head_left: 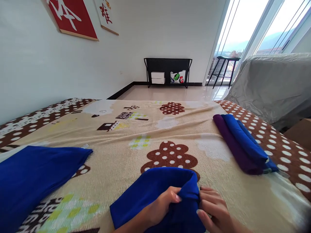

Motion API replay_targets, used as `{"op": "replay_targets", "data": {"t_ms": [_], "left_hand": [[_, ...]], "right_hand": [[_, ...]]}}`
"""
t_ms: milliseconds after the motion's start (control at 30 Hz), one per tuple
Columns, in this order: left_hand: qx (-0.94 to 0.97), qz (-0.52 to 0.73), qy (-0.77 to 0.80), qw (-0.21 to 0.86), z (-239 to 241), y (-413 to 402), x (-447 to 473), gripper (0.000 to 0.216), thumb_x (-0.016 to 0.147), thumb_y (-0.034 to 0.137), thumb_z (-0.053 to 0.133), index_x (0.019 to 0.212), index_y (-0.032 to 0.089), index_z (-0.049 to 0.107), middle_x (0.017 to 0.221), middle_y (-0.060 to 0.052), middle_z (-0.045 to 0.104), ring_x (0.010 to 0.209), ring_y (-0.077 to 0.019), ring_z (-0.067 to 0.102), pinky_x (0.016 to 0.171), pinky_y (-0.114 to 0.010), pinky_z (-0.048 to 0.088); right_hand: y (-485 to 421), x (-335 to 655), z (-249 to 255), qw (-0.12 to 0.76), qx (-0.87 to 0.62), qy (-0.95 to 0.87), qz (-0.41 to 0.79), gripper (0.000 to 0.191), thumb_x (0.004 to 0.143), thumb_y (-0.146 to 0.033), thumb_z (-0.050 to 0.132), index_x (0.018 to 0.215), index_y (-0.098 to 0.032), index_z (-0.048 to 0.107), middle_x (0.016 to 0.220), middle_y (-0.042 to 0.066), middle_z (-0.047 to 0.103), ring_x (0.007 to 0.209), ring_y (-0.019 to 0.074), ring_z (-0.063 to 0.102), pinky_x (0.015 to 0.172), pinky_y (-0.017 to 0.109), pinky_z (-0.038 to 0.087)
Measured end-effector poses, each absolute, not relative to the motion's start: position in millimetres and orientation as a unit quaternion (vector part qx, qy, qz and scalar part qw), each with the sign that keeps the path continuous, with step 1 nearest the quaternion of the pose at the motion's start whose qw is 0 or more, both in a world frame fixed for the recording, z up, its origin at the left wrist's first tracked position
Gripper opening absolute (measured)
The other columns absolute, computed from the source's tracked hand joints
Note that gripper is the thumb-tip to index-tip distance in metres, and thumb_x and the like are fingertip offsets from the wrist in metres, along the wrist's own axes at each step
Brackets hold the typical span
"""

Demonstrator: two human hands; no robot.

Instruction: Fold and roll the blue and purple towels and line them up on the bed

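- Both hands meet at the bottom centre of the view, clamped on 1 blue cloth [155, 191]: the left hand [159, 207] pinches its near right fold from the left, thumb on top, and the right hand [213, 208] grips the same fold from the right, fingers curled against the fabric.
- That cloth lies directly in front of the hands and runs away from them toward the left, its long axis slanting from the near left up to the pinched corner; the 2 hands are equally close, touching it at 1 spot.
- A second blue cloth [36, 174] lies spread flat well apart at the left edge, nearer the left hand.
- A stack of folded cloths [243, 145], 1 purple beside blue ones, lies to the far right, its length pointing away from the person, nearer the right hand.
- Everything rests on a beige fleece blanket [121, 145] with brown dotted patterns.
- Beyond it: a white wall with a red hanging [73, 16], a black rack [167, 71] holding boxes, a stool [225, 64] by tall windows, and covered furniture [272, 84] at right.
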State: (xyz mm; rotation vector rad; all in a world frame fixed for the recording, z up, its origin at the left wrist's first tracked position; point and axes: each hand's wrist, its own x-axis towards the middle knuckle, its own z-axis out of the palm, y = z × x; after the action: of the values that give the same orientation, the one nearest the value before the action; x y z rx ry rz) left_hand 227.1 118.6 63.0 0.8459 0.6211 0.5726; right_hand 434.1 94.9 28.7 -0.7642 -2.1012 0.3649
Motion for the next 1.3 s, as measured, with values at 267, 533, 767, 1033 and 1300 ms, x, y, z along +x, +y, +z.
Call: {"op": "replay_targets", "data": {"t_ms": [267,533,767,1033,1300], "left_hand": [[0.622,0.188,0.288,0.704,78.7,115.1,231.6,0.039,0.085,0.056,0.051,0.073,0.019,0.052,0.075,-0.001,0.042,0.073,-0.0161,0.036,0.068,-0.028,0.032],[0.643,0.196,0.335,0.660,63.5,114.3,234.9,0.057,0.092,0.067,0.040,0.061,0.019,0.035,0.062,0.003,0.031,0.058,-0.0101,0.026,0.054,-0.028,0.021],[0.429,0.361,0.493,0.666,47.4,120.2,233.4,0.067,0.069,0.080,0.062,0.054,0.020,0.036,0.056,0.006,0.032,0.055,-0.0086,0.026,0.051,-0.025,0.025],[0.214,0.470,0.496,0.698,44.3,141.2,231.7,0.055,0.057,0.061,0.085,0.059,0.017,0.051,0.052,0.008,0.045,0.047,-0.0059,0.038,0.049,-0.020,0.034],[0.148,0.505,0.429,0.734,61.9,163.1,209.1,0.025,0.083,0.038,0.073,0.080,0.014,0.067,0.070,-0.004,0.068,0.062,-0.0163,0.066,0.068,-0.030,0.056]], "right_hand": [[101.5,439.7,24.0,0.410,-0.367,-0.820,0.160,0.011,0.088,-0.027,0.059,0.085,-0.025,0.048,0.061,-0.005,0.051,0.055,0.0112,0.048,0.063,0.029,0.043],[105.6,437.7,20.6,0.396,-0.379,-0.830,0.104,0.016,0.087,-0.014,0.055,0.098,-0.025,0.057,0.061,-0.005,0.055,0.054,0.0110,0.052,0.065,0.028,0.047],[110.3,441.0,22.3,0.488,-0.431,-0.754,0.090,0.019,0.083,-0.010,0.058,0.095,-0.025,0.056,0.056,-0.009,0.047,0.047,0.0084,0.045,0.060,0.024,0.044],[125.4,453.4,28.4,0.546,-0.352,-0.579,0.492,0.007,0.075,-0.027,0.055,0.074,-0.022,0.050,0.087,0.004,0.050,0.080,0.0183,0.050,0.071,0.031,0.045],[149.3,494.4,33.8,0.602,-0.353,-0.336,0.632,0.007,0.072,-0.029,0.047,0.075,-0.023,0.049,0.069,-0.001,0.046,0.048,0.0111,0.037,0.052,0.029,0.041]]}}
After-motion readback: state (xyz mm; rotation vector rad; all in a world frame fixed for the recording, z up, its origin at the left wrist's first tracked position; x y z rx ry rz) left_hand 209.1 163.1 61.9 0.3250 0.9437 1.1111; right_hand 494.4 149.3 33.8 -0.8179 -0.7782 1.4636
